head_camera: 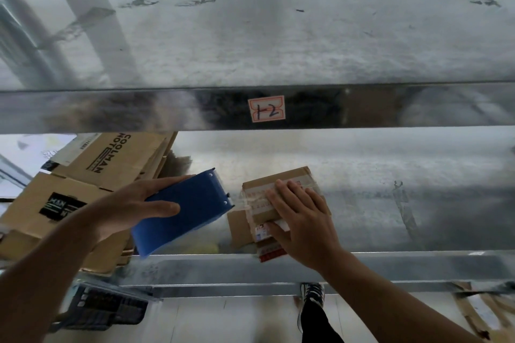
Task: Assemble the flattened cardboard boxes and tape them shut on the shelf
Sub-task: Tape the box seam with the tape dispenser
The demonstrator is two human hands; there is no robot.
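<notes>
Flattened cardboard boxes (83, 184): stacked on the shelf (404, 264), well to the left of the small taped box (259, 186); black print is seen on the upper sheets.

Left hand (131, 206): held just left of the small taped box, fingers and thumb wrapped round a blue tape dispenser (184, 211). The dispenser's far corner is brought close beside that box; contact cannot be told.

Small taped box: set near the shelf's front edge, clear tape run across its top.

Right hand (303, 217): laid flat on the small taped box, fingers straight, nothing gripped.

A label (266, 108) marked 12 is fixed to the beam above that box.
</notes>
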